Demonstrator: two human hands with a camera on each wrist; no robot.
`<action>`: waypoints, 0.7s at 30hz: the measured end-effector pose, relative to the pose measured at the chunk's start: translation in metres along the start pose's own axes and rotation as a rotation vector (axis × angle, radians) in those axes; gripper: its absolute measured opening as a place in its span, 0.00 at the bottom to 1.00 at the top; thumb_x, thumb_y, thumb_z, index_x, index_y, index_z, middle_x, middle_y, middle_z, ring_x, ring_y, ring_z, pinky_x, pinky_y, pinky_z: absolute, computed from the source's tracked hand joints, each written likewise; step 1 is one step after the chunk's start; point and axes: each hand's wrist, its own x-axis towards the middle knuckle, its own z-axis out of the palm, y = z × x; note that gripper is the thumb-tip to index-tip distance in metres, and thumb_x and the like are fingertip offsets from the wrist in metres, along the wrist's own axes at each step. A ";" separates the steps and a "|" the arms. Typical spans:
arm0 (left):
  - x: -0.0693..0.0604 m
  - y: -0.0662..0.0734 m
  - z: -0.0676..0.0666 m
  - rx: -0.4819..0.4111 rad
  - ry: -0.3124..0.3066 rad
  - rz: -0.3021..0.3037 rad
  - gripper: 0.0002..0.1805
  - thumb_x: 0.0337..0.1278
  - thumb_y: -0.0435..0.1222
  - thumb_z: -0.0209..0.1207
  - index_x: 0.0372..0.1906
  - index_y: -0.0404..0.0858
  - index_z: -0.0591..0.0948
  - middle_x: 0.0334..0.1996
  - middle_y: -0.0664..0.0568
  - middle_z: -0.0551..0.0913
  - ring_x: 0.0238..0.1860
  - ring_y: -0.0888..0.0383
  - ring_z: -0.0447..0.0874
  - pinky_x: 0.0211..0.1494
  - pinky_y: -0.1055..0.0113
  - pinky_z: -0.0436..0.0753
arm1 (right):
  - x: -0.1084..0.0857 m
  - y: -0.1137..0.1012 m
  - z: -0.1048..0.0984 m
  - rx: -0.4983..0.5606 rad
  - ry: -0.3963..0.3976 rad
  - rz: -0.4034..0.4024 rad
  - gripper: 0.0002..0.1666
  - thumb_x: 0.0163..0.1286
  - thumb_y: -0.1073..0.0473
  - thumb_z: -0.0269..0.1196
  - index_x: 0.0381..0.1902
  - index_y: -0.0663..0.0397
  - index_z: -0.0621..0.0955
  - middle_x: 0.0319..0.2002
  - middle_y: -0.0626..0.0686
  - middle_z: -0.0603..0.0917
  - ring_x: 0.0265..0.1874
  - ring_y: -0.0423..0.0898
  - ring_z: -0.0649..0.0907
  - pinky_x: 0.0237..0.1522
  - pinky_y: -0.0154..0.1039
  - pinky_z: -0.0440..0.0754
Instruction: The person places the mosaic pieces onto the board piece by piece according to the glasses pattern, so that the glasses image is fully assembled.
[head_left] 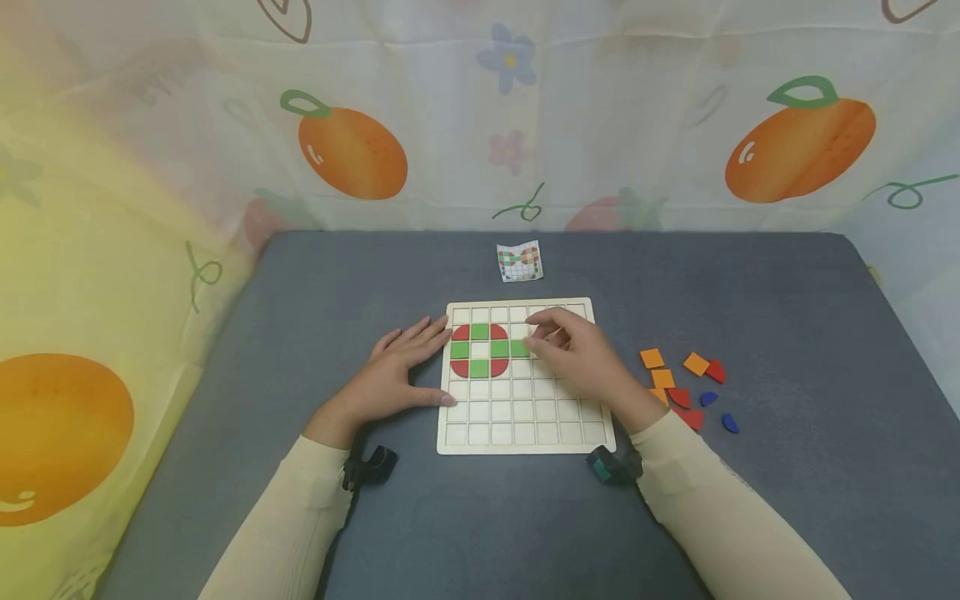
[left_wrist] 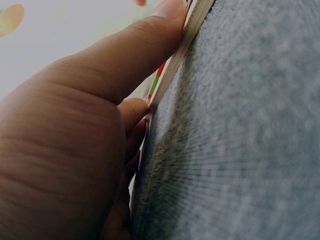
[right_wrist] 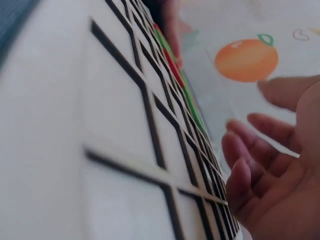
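Note:
A pale square grid board [head_left: 525, 433] lies flat on the table. In its upper left part, red quarter-round pieces [head_left: 461, 368] and green square tiles [head_left: 479, 332] form a ring around a white cell, with another green tile [head_left: 519, 348] to the right. My left hand [head_left: 390, 379] rests at the board's left edge, fingers spread and thumb [left_wrist: 150, 37] touching the rim. Over the board's right half, my right hand [head_left: 581, 354] hovers beside the rightmost green tile. Its thumb and loosely bent fingers [right_wrist: 240, 180] stand apart, and nothing shows between them.
Right of the board lie several loose pieces: orange squares [head_left: 696, 364], red quarter-rounds [head_left: 716, 371] and blue rounded pieces [head_left: 731, 423]. The right forearm partly covers some. Behind the board sits a small printed pattern card [head_left: 520, 262]. A fruit-patterned cloth [head_left: 450, 108] hangs along the table's far edge.

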 end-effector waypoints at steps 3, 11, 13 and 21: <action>0.000 0.000 0.000 -0.003 -0.002 0.001 0.61 0.55 0.60 0.80 0.88 0.46 0.61 0.87 0.60 0.53 0.87 0.54 0.41 0.82 0.41 0.37 | -0.002 -0.002 -0.008 0.054 0.008 -0.003 0.23 0.83 0.52 0.67 0.67 0.58 0.83 0.49 0.53 0.85 0.44 0.52 0.84 0.47 0.50 0.80; -0.001 -0.001 0.000 -0.011 0.000 0.005 0.61 0.55 0.59 0.80 0.88 0.45 0.61 0.87 0.60 0.53 0.87 0.54 0.41 0.82 0.41 0.37 | -0.010 0.006 -0.028 0.170 0.041 -0.027 0.24 0.88 0.53 0.59 0.68 0.67 0.80 0.51 0.60 0.86 0.46 0.59 0.84 0.49 0.47 0.79; -0.001 -0.001 0.000 -0.016 0.002 0.006 0.61 0.55 0.59 0.80 0.88 0.46 0.61 0.87 0.60 0.54 0.87 0.54 0.41 0.82 0.41 0.37 | -0.013 0.009 -0.033 0.184 0.054 -0.037 0.24 0.90 0.53 0.56 0.67 0.69 0.79 0.50 0.61 0.86 0.45 0.59 0.82 0.48 0.46 0.78; 0.000 -0.002 0.000 0.011 -0.004 0.003 0.61 0.55 0.59 0.80 0.88 0.46 0.61 0.87 0.60 0.53 0.87 0.54 0.41 0.82 0.41 0.37 | -0.026 0.021 -0.059 0.205 0.109 -0.076 0.28 0.93 0.53 0.47 0.67 0.75 0.78 0.51 0.67 0.85 0.47 0.55 0.81 0.50 0.42 0.77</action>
